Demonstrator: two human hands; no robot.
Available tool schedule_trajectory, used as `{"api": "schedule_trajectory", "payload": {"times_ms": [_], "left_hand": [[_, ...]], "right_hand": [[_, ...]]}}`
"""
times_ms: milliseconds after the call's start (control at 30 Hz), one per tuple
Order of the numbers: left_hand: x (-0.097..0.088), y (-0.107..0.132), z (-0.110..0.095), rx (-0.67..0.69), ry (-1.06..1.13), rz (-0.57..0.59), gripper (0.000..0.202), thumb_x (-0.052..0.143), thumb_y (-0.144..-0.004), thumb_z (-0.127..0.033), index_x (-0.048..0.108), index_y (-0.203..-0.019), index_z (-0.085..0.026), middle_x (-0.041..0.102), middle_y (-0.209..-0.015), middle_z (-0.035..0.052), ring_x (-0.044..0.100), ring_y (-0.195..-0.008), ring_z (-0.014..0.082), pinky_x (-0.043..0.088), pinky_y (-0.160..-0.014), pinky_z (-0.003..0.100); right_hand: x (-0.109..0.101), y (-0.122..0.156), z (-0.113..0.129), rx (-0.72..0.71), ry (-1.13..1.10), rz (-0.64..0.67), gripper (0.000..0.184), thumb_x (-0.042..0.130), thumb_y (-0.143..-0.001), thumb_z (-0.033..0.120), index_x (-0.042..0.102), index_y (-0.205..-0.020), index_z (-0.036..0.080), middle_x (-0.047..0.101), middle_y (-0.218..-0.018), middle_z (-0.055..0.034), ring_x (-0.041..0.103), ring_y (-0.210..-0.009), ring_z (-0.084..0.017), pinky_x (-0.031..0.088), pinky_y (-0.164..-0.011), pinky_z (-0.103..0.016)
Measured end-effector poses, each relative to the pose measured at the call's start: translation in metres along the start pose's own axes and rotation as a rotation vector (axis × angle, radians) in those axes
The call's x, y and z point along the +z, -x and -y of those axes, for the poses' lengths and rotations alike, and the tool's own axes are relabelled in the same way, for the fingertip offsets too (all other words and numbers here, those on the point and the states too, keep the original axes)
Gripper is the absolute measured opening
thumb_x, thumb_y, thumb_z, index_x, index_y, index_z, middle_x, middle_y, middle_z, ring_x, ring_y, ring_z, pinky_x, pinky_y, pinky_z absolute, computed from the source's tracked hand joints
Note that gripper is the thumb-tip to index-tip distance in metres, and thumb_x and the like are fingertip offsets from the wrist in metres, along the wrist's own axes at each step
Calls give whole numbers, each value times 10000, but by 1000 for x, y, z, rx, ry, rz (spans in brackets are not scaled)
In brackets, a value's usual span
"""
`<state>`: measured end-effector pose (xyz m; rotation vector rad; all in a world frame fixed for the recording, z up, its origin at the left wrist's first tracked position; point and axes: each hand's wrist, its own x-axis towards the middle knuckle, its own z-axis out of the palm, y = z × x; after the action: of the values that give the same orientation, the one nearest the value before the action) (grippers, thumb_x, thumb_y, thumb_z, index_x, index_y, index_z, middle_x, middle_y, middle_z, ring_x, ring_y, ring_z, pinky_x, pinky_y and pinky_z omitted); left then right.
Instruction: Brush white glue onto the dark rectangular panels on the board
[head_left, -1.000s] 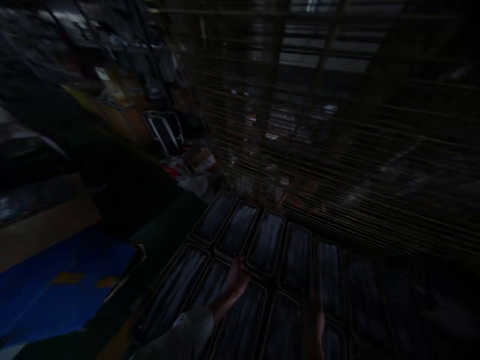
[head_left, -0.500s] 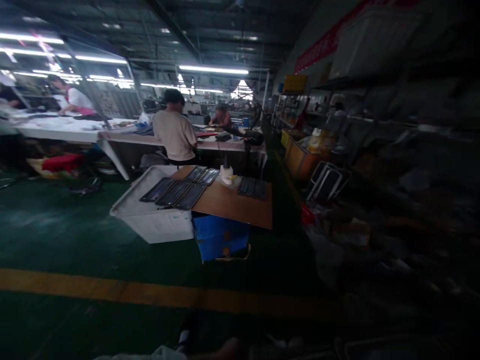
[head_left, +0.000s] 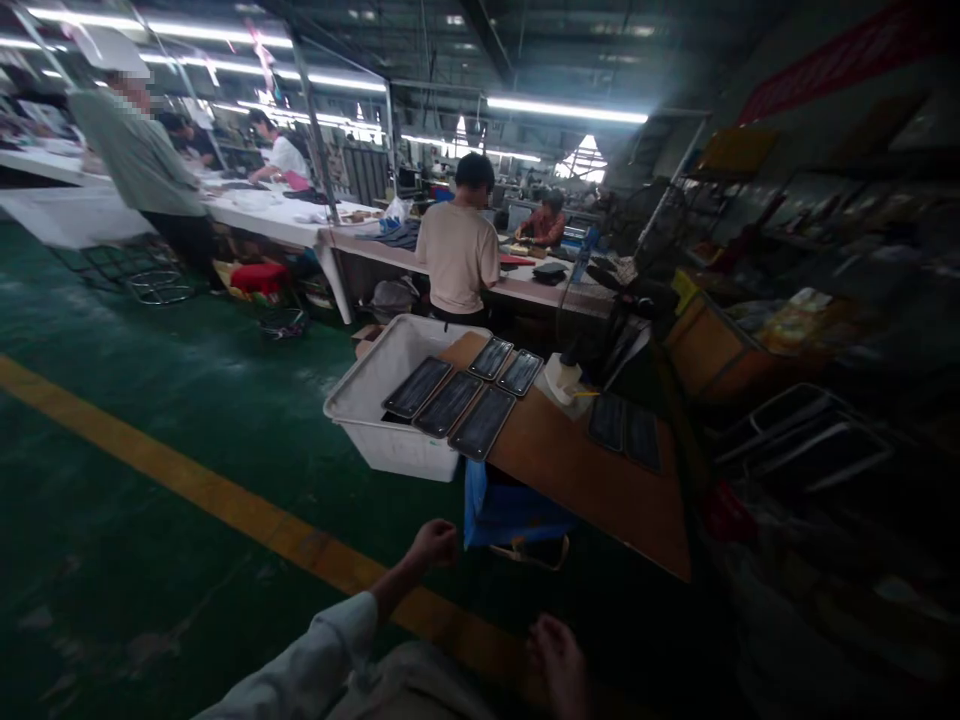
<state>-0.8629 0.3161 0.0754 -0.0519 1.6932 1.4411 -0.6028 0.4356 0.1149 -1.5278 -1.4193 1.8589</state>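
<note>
My left hand [head_left: 436, 543] is stretched forward over the floor, curled into a loose fist, and nothing shows in it. Lower down, my right hand [head_left: 556, 655] is dim, its fingers bent inward, with no object visible in them. Both hands are apart from the brown board [head_left: 547, 455] in front of me. Several dark rectangular panels [head_left: 482, 422] with light edges lie on its left part, and a pair of dark panels [head_left: 625, 430] lies at its right. A white container [head_left: 562, 378] with a dark top stands between these groups.
The board rests over a white plastic tub [head_left: 405, 455] and a blue box [head_left: 510, 510]. A person in a beige shirt [head_left: 457, 255] stands behind, at a long worktable [head_left: 352, 240]. Another person [head_left: 139, 150] stands far left. An orange bin [head_left: 716, 345] is at right.
My view has turned left and come closer to the board, which now appears larger. Both my hands have risen into view. The panels stay in the same arrangement.
</note>
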Motion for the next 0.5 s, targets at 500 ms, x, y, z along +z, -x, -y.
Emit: {"api": "schedule_trajectory", "payload": {"times_ms": [500], "left_hand": [[-94, -166, -150, -23, 401, -372, 132, 664, -837, -165, 538, -805, -143, 603, -685, 26, 630, -592, 126, 504, -599, 225]], "right_hand": [[250, -222, 149, -159, 580, -37, 455, 654, -732, 299, 588, -1148, 124, 631, -1211, -208, 599, -1142, -312, 481, -884, -373]]}}
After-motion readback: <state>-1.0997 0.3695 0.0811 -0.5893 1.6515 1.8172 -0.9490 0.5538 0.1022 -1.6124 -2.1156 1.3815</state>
